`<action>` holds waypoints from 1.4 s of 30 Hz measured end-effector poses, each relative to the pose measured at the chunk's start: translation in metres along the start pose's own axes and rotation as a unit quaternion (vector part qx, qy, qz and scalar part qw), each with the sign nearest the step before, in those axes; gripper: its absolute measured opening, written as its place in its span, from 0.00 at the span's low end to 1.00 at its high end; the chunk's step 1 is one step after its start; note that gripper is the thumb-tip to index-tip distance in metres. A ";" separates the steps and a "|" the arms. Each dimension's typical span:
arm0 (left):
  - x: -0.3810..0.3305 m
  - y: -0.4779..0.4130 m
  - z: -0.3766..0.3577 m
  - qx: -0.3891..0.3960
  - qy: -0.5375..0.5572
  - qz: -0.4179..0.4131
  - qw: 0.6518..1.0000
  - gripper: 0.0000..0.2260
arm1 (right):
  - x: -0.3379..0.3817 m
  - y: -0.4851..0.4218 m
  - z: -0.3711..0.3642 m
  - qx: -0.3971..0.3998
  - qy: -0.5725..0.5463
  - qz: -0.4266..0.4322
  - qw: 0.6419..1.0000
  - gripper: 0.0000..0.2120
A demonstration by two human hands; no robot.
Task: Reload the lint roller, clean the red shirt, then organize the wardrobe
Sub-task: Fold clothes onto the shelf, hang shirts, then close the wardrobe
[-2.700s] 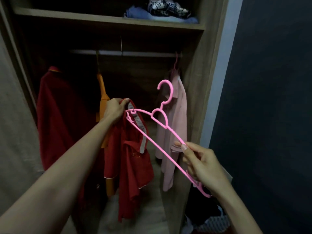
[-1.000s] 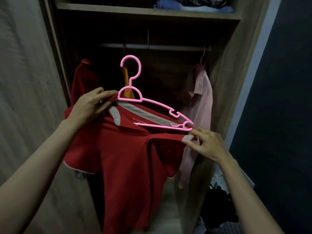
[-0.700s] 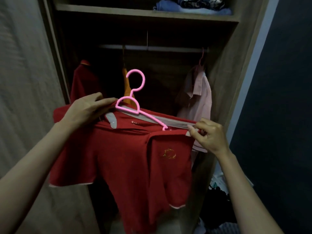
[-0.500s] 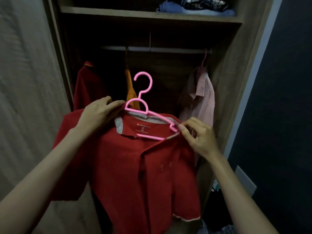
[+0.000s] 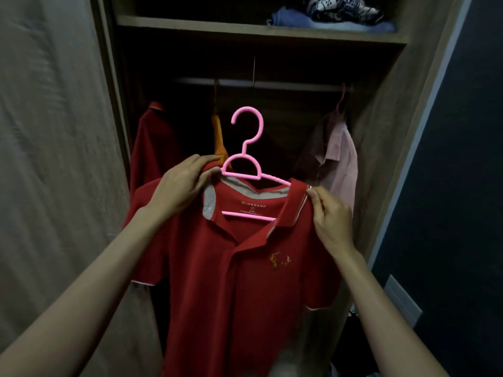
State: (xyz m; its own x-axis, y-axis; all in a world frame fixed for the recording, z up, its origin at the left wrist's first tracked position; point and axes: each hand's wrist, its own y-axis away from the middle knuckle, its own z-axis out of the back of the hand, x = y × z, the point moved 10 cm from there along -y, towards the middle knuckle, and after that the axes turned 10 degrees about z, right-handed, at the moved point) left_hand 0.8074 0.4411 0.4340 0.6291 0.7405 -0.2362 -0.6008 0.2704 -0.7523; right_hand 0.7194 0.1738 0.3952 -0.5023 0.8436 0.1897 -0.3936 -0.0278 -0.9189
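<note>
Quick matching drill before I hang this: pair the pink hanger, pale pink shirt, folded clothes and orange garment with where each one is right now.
Things:
1. pink hanger
2. pale pink shirt
3. folded clothes
4. orange garment

Places:
A. on the top shelf
B. hanging at the right end of the rail
C. inside the collar of the red shirt, hook upward
D. hanging mid-rail

Pairs: 1-C, 2-B, 3-A, 4-D

Colours recorded: red shirt [image 5: 245,281], pink hanger [image 5: 246,148], brown wood-grain wardrobe [image 5: 381,131].
Shirt's collar lining [image 5: 209,198] grey, chest emblem [image 5: 280,260] gold, sleeve hems [image 5: 144,283] pale-edged. Hanging behind: dark red garment [image 5: 152,148], orange garment [image 5: 219,137], pale pink shirt [image 5: 340,159]. Folded above: blue cloth [image 5: 291,19], black-and-white patterned cloth [image 5: 340,8].
</note>
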 end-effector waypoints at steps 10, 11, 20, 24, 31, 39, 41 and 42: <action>-0.031 0.000 -0.003 -0.049 0.058 -0.040 0.996 0.19 | 0.008 -0.008 0.023 -0.069 -0.005 -0.001 0.998 0.15; -0.032 0.001 -0.003 -0.046 0.056 -0.043 0.996 0.19 | 0.005 -0.007 0.028 -0.076 -0.004 -0.009 0.997 0.15; -0.044 -0.003 -0.061 0.059 0.137 -0.040 0.988 0.15 | -0.017 0.007 0.051 0.147 -0.057 -0.082 0.984 0.10; -0.069 -0.009 -0.085 0.079 0.208 -0.043 0.974 0.10 | -0.045 0.038 0.078 0.226 -0.171 -0.198 0.938 0.10; -0.098 -0.023 -0.148 0.162 0.182 0.003 0.970 0.19 | -0.075 0.066 0.120 0.138 -0.175 -0.264 0.939 0.10; -0.039 -0.006 -0.107 0.065 0.091 0.064 0.992 0.19 | -0.099 0.094 0.075 0.043 -0.134 -0.353 0.925 0.09; -0.020 -0.002 -0.080 0.016 0.072 0.060 0.995 0.18 | -0.102 0.097 0.047 0.025 -0.126 -0.366 0.922 0.10; -0.011 -0.002 -0.066 -0.009 0.063 0.058 0.996 0.17 | -0.099 0.095 0.030 0.022 -0.127 -0.367 0.921 0.11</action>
State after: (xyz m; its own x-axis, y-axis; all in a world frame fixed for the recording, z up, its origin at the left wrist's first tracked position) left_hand 0.8343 0.3920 0.3970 0.6137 0.6831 -0.3959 -0.6647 0.1764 -0.7260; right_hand 0.7083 0.0712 0.2992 -0.2505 0.4904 0.8347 -0.7268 0.4743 -0.4968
